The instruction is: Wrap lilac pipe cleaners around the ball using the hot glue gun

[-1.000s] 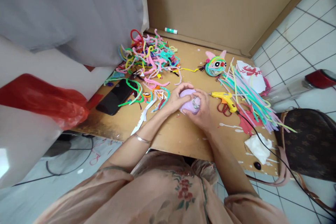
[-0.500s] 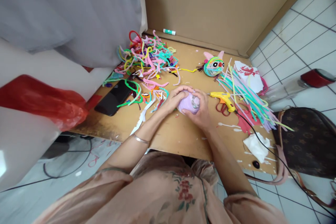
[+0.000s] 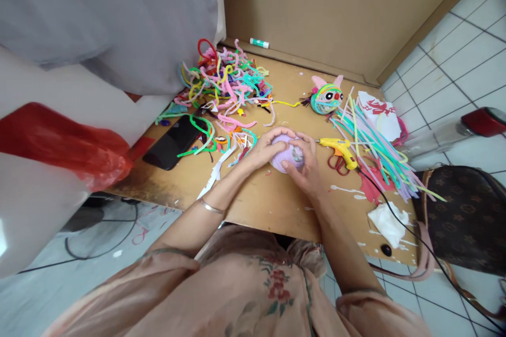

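Note:
Both of my hands wrap round a lilac ball (image 3: 285,151) wound with fuzzy stems, held just above the cardboard-coloured table (image 3: 269,205). My left hand (image 3: 265,148) cups its left and top side with curled fingers. On the ball's right side, my right hand (image 3: 306,166) presses its thumb and fingers against a shiny uncovered patch. A yellow glue gun (image 3: 340,149) lies just right of my right hand, over red-handled scissors (image 3: 336,162).
A tangle of coloured fuzzy stems (image 3: 225,81) lies at the back left, a bundle of straight ones (image 3: 373,145) at the right. A finished stem-wrapped animal head (image 3: 326,97), black phone (image 3: 176,141), glue stick (image 3: 259,43), crumpled tissue (image 3: 387,221), red plastic bag (image 3: 59,145) and brown handbag (image 3: 466,216) surround the table.
My hands stay on the lilac ball; the fingers shift slightly round it. The view has drifted a little.

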`<action>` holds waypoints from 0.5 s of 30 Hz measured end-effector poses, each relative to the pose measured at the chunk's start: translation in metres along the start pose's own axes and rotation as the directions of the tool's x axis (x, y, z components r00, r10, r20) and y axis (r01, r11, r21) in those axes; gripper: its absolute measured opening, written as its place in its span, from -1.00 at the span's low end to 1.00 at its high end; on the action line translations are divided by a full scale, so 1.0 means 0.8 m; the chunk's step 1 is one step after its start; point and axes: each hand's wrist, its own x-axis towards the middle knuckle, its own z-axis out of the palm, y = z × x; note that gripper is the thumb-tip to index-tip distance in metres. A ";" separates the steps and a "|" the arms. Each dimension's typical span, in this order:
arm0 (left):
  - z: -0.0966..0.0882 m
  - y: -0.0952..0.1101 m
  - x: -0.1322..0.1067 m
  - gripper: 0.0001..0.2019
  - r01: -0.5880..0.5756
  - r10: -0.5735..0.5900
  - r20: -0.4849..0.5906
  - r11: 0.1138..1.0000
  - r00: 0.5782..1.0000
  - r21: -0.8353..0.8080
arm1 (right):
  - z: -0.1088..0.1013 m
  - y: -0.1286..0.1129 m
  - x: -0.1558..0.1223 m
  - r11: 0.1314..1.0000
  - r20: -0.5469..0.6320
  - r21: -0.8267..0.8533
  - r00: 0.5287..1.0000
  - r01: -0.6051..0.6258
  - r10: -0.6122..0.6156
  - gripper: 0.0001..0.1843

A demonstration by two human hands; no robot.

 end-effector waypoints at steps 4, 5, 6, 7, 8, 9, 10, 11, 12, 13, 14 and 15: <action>0.000 0.001 0.000 -0.72 0.003 -0.003 0.003 1.000 1.000 0.010 | -0.003 -0.002 -0.001 0.995 -0.011 0.099 1.000 -0.006 0.007 -0.60; 0.000 0.001 -0.001 -0.72 0.010 -0.010 0.004 1.000 1.000 0.017 | -0.004 -0.002 0.000 0.991 -0.021 0.136 1.000 -0.014 0.017 -0.63; 0.001 0.002 -0.001 -0.71 0.015 -0.015 0.005 1.000 1.000 0.025 | -0.004 -0.002 0.000 0.985 -0.028 0.168 0.999 -0.027 0.032 -0.66; 0.001 0.003 -0.001 -0.70 0.018 -0.018 0.005 0.999 1.000 0.034 | -0.003 -0.002 0.000 0.980 -0.037 0.193 0.998 -0.041 0.049 -0.68; 0.002 0.004 -0.002 -0.70 0.020 -0.020 0.006 0.999 1.000 0.041 | -0.003 -0.002 0.001 0.976 -0.048 0.213 0.997 -0.051 0.062 -0.69; 0.003 0.005 -0.003 -0.69 0.020 -0.021 0.006 0.999 1.000 0.047 | -0.002 -0.002 0.001 0.972 -0.060 0.230 0.996 -0.056 0.072 -0.69; 0.003 0.006 -0.003 -0.69 0.021 -0.021 0.007 0.998 1.000 0.053 | -0.001 -0.002 0.002 0.969 -0.074 0.241 0.994 -0.059 0.078 -0.67; 0.004 0.007 -0.004 -0.69 0.023 -0.023 0.008 0.998 1.000 0.060 | 0.000 -0.002 0.002 0.967 -0.090 0.249 0.992 -0.061 0.086 -0.65; 0.004 0.008 -0.005 -0.67 0.026 -0.027 0.007 0.997 1.000 0.066 | 0.002 -0.002 0.002 0.965 -0.105 0.254 0.990 -0.065 0.094 -0.61; 0.004 0.008 -0.005 -0.65 0.032 -0.032 0.009 0.997 0.999 0.072 | 0.002 -0.002 0.002 0.964 -0.115 0.258 0.988 -0.068 0.101 -0.58; 0.003 0.009 -0.006 -0.63 0.037 -0.038 0.013 0.996 0.999 0.077 | 0.003 -0.002 0.001 0.962 -0.115 0.265 0.988 -0.073 0.107 -0.55; 0.002 0.010 -0.006 -0.60 0.043 -0.045 0.020 0.996 0.999 0.081 | 0.004 -0.002 0.001 0.957 -0.106 0.279 0.988 -0.079 0.112 -0.52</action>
